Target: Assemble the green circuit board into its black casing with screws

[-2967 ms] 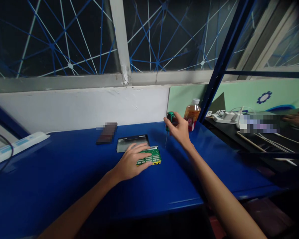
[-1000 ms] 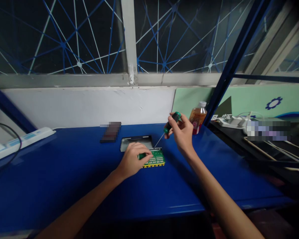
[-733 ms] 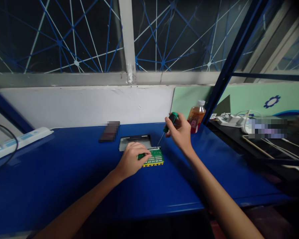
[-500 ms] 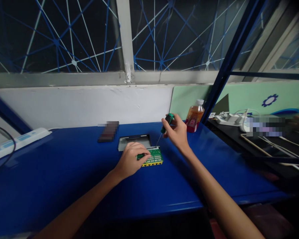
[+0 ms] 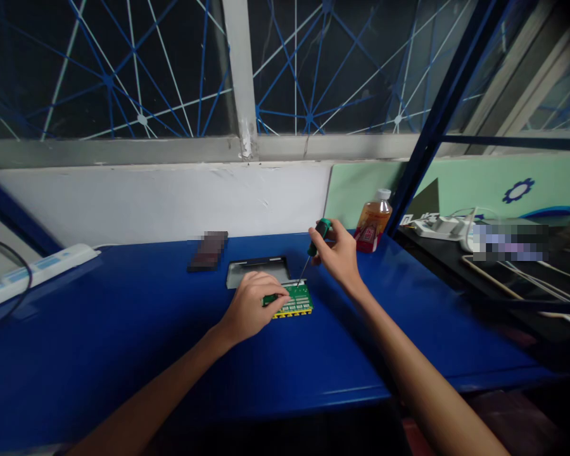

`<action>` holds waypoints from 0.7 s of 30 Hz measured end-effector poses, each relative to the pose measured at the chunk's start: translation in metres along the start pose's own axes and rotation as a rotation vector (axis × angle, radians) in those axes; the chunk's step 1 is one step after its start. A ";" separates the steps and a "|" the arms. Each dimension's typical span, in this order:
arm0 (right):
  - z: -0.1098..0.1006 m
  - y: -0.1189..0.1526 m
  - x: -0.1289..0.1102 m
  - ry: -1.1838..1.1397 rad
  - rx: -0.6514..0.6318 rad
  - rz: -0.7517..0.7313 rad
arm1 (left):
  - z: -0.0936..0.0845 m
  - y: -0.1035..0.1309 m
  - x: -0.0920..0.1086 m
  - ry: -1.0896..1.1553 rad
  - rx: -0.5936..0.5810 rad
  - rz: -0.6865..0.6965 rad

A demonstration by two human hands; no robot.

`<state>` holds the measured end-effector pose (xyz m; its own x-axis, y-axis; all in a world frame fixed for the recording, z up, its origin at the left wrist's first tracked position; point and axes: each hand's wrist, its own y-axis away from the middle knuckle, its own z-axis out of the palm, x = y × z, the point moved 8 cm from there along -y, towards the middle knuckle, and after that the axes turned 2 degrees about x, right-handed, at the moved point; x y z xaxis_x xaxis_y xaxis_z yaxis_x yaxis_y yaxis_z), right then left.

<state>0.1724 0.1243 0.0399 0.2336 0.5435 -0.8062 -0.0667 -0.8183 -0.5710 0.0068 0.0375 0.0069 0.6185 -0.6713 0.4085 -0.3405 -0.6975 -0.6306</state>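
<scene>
A green circuit board with a row of yellow parts along its near edge lies on the blue table. My left hand rests over its left end, thumb and fingers closed on the board and hiding that end. In my right hand is a screwdriver with a green and black handle. It tilts, handle up to the right, and its thin shaft runs down to the far part of the board. Whether the tip sits in a screw is too small to tell. Just behind the board lies an open dark-rimmed housing.
A dark, partly blurred flat object lies at the back left of the blue table. A drink bottle stands at the back right. White power strips lie far left and on the black table at right, with cables.
The screwdriver tip has shifted slightly towards me, from the board's far edge onto its green surface. My left hand keeps its place on the board. The whole view has moved very little.
</scene>
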 end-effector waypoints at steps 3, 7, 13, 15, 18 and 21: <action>0.000 0.000 0.001 -0.002 0.006 0.006 | 0.000 0.000 0.000 -0.005 -0.004 0.000; 0.001 0.000 0.001 0.006 -0.003 0.003 | -0.001 -0.001 0.000 -0.010 -0.004 -0.003; 0.002 0.001 0.001 0.026 -0.007 -0.007 | 0.000 0.000 0.001 -0.015 -0.016 0.000; 0.001 0.000 0.001 0.027 -0.007 -0.008 | 0.001 0.001 0.000 -0.016 -0.018 0.001; 0.000 0.000 0.000 0.026 -0.001 -0.008 | 0.001 0.001 0.000 -0.015 -0.018 0.001; 0.000 0.000 0.000 0.028 -0.002 -0.006 | 0.001 0.000 0.000 -0.016 -0.023 0.000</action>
<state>0.1723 0.1246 0.0399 0.2614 0.5432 -0.7978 -0.0631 -0.8152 -0.5757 0.0077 0.0373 0.0061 0.6296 -0.6674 0.3976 -0.3566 -0.7030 -0.6153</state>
